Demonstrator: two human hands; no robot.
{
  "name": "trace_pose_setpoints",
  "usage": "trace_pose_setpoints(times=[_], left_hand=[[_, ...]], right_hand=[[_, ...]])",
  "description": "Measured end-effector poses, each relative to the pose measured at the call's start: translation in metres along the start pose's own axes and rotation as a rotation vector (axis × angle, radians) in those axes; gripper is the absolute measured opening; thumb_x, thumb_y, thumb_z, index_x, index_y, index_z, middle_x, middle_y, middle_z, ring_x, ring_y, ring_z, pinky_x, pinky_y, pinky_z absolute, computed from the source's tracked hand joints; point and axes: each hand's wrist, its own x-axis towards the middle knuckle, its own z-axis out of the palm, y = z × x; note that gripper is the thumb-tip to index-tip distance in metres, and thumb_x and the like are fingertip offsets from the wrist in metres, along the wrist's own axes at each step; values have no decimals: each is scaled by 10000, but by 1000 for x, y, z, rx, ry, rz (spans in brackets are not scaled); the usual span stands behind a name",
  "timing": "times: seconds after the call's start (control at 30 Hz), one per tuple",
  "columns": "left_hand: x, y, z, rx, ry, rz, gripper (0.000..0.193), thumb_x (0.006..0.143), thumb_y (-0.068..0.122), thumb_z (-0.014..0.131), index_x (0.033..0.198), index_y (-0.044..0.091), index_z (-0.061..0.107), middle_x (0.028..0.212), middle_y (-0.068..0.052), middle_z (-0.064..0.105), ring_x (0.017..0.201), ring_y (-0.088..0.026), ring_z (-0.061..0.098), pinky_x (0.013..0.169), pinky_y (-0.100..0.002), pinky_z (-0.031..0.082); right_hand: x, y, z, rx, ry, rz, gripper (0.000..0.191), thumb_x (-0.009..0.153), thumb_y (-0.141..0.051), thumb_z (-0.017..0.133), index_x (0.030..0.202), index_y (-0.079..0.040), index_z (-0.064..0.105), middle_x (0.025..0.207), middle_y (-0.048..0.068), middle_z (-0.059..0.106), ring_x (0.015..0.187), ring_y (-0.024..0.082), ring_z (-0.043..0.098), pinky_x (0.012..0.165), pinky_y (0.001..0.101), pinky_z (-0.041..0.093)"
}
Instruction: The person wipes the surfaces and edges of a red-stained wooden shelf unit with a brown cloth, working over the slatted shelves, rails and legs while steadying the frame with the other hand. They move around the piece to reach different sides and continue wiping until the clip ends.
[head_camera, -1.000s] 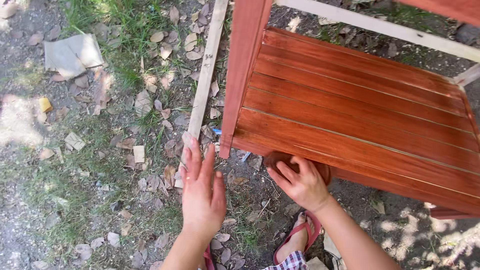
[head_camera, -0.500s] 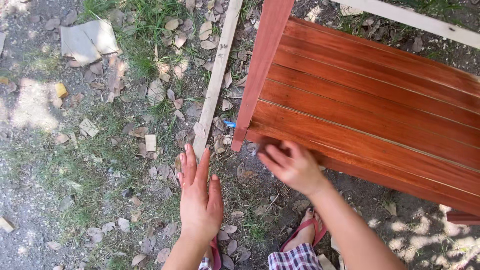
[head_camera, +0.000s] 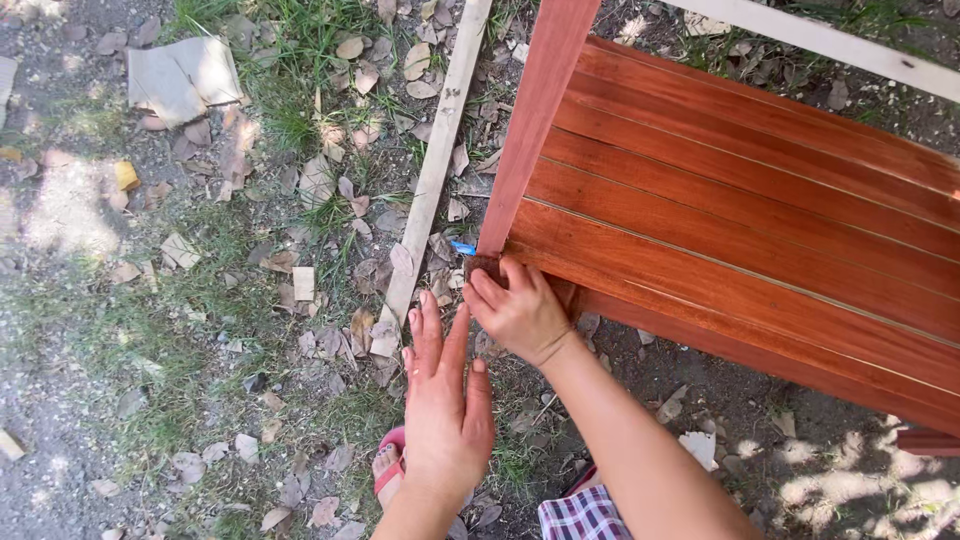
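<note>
An outdoor yard used as a makeshift woodworking spot. The ground (head_camera: 90, 400) is bare dirt with patches of grass (head_camera: 300, 110), dry leaves (head_camera: 330, 340) and wood scraps (head_camera: 180, 250). A red-stained slatted wooden piece (head_camera: 740, 240) stands on it, beside a pale unfinished batten (head_camera: 435, 170) lying on the ground.

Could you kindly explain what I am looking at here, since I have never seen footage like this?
This is one view from a camera worn on a person's head, looking down at their own bare hands outdoors. The right hand presses something small and dark, hard to identify, against the lower corner of a reddish slatted wooden piece of furniture. The left hand is open and flat, fingers spread, holding nothing. On the ground lie grass, dry leaves, a pale wooden strip and a scrap of cardboard. A foot in a red sandal shows at the bottom.
</note>
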Motion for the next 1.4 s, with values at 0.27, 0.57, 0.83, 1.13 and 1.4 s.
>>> trace_pose_setpoints(times=[0.27,0.57,0.83,1.13,1.4], left_hand=[[3,-14,-27,-47,175,-104,533,993,124,473,1521,59,431,1683,-246,186,1563,-441,125,1222,-535,129],[3,-36,-37,-1,166,-96,547,981,125,485,1519,44,428,1672,-255,185,1547,-467,122,1208,-538,113],[7,-37,-37,-1,139,-82,530,991,122,481,1514,53,432,1684,-241,170,1559,-437,122,1212,-541,134],[8,11,-69,-123,242,-44,509,1016,127,462,1516,39,443,1683,-249,195,1556,-455,161,1231,-519,155],[56,127,-161,-209,345,72,530,1020,139,451,1545,72,414,1691,-233,176,1564,-438,137,1220,-547,121]], right_hand=[[52,32,-47,68,128,10,227,857,-104,746,1077,-58,772,1100,58,641,961,287,534,774,412,513],[72,-29,-13,-242,-297,-48,259,777,-233,652,932,-73,785,1086,96,706,950,287,579,661,435,482],[78,-59,-1,-103,-770,-46,166,801,-189,640,825,-118,788,965,55,685,1155,327,566,799,459,525],[114,-18,-139,148,48,149,354,735,-55,747,1088,-78,771,1123,16,674,950,273,562,834,351,510],[233,38,-245,-115,367,381,449,706,-81,830,1142,-143,739,1148,28,607,1016,328,527,920,435,470]])
